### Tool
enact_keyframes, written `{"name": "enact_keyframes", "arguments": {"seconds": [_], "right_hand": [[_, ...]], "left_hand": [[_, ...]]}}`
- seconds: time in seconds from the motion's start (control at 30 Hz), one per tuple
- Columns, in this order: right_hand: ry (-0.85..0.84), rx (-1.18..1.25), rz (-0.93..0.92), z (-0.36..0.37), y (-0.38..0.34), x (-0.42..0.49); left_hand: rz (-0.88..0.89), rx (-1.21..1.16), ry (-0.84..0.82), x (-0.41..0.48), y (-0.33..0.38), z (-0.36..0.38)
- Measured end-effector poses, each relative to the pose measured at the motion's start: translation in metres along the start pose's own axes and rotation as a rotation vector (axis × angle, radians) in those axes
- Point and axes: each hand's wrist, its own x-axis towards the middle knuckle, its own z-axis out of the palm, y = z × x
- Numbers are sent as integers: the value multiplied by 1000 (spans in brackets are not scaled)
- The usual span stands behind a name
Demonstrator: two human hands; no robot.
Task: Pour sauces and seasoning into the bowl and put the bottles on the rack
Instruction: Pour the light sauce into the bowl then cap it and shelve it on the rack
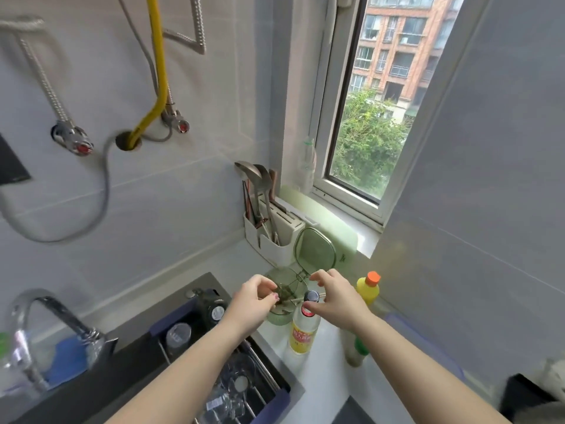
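A green glass seasoning jar (282, 315) stands on the counter with its flip lid (315, 250) raised. My left hand (252, 301) is closed on the jar's left rim. Over the jar's right side, my right hand (334, 298) has its fingers spread, with the thumb by a dark-capped bottle top (312, 296). A thin spoon handle lies across the jar mouth; I cannot tell whether a hand holds it. In front stands a clear bottle (302, 332) with a red cap and yellow label. A yellow bottle (367, 288) with an orange cap is to the right.
A dish rack (269, 402) in the sink holds glasses and a glass bowl (237, 379). A green-capped bottle (356, 351) stands under my right forearm. A white utensil holder (272, 246) is behind the jar. The tap (39, 319) is at the left, a window at the back right.
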Motion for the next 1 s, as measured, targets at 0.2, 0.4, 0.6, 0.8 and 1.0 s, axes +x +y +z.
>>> {"name": "enact_keyframes", "arguments": {"seconds": [0.2, 0.4, 0.6, 0.8, 1.0], "right_hand": [[-183, -179, -128, 12, 3, 26], [-176, -127, -267, 8, 8, 33], [23, 172, -406, -64, -16, 35], [129, 388, -448, -139, -39, 22], [157, 768, -304, -164, -38, 10]], "left_hand": [[-48, -10, 85, -4, 2, -9], [-60, -35, 133, -7, 14, 2], [4, -22, 26, -10, 39, 17], [115, -122, 39, -11, 64, 24], [182, -193, 72, -7, 81, 35]]}}
